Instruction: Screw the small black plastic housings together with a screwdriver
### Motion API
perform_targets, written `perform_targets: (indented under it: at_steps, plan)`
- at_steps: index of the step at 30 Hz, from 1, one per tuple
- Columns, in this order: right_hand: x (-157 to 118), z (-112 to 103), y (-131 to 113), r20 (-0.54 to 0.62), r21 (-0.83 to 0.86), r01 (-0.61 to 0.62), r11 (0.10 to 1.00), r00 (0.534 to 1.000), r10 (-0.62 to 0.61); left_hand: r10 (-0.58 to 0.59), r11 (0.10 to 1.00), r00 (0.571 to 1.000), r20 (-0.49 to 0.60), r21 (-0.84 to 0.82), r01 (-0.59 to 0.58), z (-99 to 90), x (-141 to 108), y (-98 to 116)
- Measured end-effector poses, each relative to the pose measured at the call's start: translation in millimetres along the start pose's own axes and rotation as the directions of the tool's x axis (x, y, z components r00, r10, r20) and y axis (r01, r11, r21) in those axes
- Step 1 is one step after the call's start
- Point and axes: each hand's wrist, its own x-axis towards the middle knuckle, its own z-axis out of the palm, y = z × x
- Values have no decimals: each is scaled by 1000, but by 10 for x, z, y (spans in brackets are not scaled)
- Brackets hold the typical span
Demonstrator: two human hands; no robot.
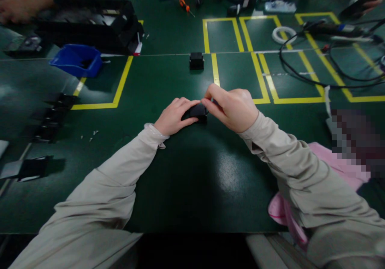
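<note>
A small black block (198,111) lies on the green table (186,172) in front of me, between my two hands. My left hand (177,116) grips it from the left, with the thumb along the near side and the fingers along the far side. At its upper right corner my right hand (231,106) is closed in a pinch; whatever sits between thumb and forefinger is too small to make out. Farther back, a second black block (196,61) stands by itself.
A blue bin (78,59) and a large black housing (90,24) stand at the left. Black parts (54,116) and tiny screws (95,132) lie nearer. Cables, white tape (284,35) and pink cloth (339,164) are at the right. Other people's hands show at both upper corners.
</note>
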Motion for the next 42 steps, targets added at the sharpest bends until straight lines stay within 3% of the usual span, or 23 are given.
perform_targets:
  at_steps: [20,42]
  plan:
    - [0,36,24,-66,76,30,997,998,-25,-14,1000,1000,6,-13,14,-8,-4,11]
    - [0,48,41,-48,122,14,992,999,-8,0,1000,1000,-10,-11,0,-9,-7,18]
